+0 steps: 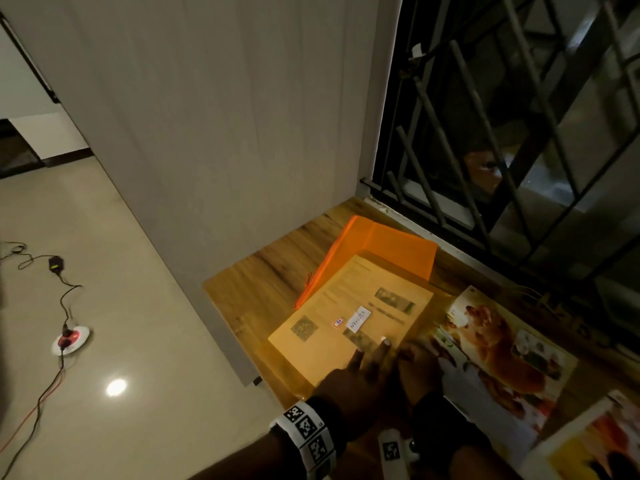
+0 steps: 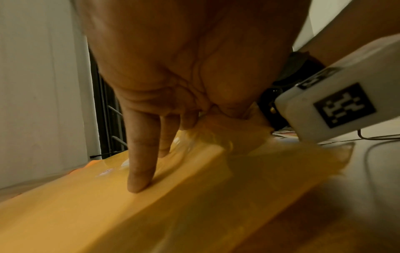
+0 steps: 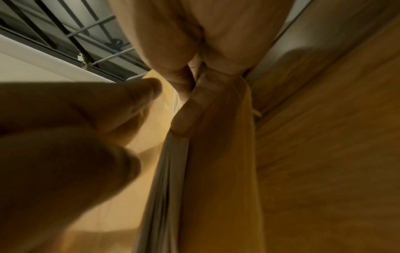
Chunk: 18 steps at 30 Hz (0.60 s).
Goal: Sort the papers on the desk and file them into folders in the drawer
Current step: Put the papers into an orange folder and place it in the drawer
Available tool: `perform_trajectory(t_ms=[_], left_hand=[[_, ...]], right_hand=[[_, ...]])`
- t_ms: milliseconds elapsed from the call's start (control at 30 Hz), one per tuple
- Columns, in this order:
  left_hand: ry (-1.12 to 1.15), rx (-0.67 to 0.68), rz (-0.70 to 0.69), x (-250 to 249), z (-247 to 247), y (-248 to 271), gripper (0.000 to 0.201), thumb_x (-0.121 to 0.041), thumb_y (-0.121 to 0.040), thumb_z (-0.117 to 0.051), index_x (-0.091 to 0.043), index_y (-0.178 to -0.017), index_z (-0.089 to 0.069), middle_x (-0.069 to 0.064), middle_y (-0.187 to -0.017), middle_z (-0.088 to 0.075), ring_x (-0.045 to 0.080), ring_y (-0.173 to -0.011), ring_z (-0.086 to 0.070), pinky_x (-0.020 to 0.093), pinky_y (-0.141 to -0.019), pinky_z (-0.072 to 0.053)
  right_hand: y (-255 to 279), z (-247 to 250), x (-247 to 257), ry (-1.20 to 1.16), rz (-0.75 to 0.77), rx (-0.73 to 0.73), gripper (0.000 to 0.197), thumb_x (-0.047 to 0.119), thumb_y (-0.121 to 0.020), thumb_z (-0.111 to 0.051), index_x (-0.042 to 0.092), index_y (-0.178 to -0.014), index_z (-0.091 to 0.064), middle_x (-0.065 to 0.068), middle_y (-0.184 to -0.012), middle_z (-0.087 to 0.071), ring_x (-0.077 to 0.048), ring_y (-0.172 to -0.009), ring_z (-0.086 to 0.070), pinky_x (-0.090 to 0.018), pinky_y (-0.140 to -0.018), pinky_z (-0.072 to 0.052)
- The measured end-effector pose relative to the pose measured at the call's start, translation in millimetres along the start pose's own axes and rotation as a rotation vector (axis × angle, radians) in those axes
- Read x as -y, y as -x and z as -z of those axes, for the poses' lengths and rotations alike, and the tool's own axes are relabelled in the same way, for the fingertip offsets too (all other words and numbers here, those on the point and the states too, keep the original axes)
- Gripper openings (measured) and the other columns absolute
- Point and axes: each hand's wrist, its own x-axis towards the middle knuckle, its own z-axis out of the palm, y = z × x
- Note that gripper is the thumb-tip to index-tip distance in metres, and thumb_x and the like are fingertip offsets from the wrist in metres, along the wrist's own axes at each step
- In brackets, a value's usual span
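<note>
On the floor at the far left a cable (image 1: 65,299) was seen running to a round floor socket (image 1: 71,338), well apart from the work. At the left end of the bench (image 1: 263,282) an orange folder (image 1: 398,249) lay open, and on it, nearer, a translucent yellow folder (image 1: 322,351) was laid flat, with printed papers (image 1: 388,299) showing through its cover and a white label (image 1: 358,317) reading KITCHEN stuck on top; the stacking was probably kept so that sorted sheets could be slipped in without the pile shifting. The left hand (image 1: 349,386) was stretched forward over the near edge of the yellow folder with its fingers (image 2: 140,171) straight and their tips pressed down on the cover, holding nothing; by the look of it, the folder was being pinned to the bench. Just to its right the right hand (image 1: 417,367) was brought in low at the folder's near right corner, and in the right wrist view its fingers (image 3: 192,111) were seen curled around the edge of the yellow cover where it met the grey sheet edges beneath, as if the cover were being lifted or the sheets squared. Farther right, glossy food pages (image 1: 502,344) were spread on the bench, touching or just beside the folder, apparently not yet filed. No drawer was shown in any view.
</note>
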Motion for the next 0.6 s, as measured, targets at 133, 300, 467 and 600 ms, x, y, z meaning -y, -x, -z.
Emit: perform_trajectory(t_ms=[133, 300, 467, 600], left_hand=[[0.021, -0.009, -0.021, 14, -7, -3, 0.07, -0.027, -0.104, -0.038, -0.031, -0.156, 0.01, -0.004, -0.164, 0.015, 0.04, -0.149, -0.01, 0.059, -0.088, -0.052], [0.243, -0.049, -0.14, 44, -2, 8, 0.073, -0.037, -0.097, -0.045, -0.061, -0.145, 0.004, -0.002, -0.166, 0.004, 0.024, -0.104, -0.056, 0.044, -0.074, -0.056], [0.271, -0.276, -0.083, 87, -10, 33, 0.078, -0.03, -0.101, -0.046, -0.055, -0.146, 0.013, -0.007, -0.164, -0.015, 0.023, -0.12, -0.057, 0.039, -0.09, -0.056], [0.325, -0.51, -0.008, 127, -23, 65, 0.065, -0.026, -0.094, -0.045, -0.037, -0.154, -0.023, 0.005, -0.126, -0.065, 0.023, -0.105, -0.065, 0.034, -0.085, -0.056]], right_hand=[[2, -10, -1, 0.088, 0.014, -0.026, 0.013, -0.001, -0.092, -0.056, 0.008, -0.094, -0.065, -0.013, -0.108, -0.063, -0.031, -0.104, -0.059, -0.034, -0.089, -0.042], [6, -6, -18, -0.045, -0.058, -0.099, 0.017, 0.007, -0.092, -0.061, 0.013, -0.104, -0.071, -0.011, -0.102, -0.07, -0.031, -0.094, -0.066, -0.052, -0.087, -0.054], [27, 4, -22, -0.256, -0.201, -0.167, 0.013, 0.02, -0.095, -0.063, 0.021, -0.106, -0.069, -0.007, -0.088, -0.074, -0.029, -0.078, -0.073, -0.05, -0.072, -0.062], [49, 8, -24, -0.251, -0.154, -0.164, 0.013, 0.018, -0.097, -0.061, 0.009, -0.09, -0.068, -0.015, -0.073, -0.071, -0.036, -0.066, -0.068, -0.052, -0.067, -0.058]])
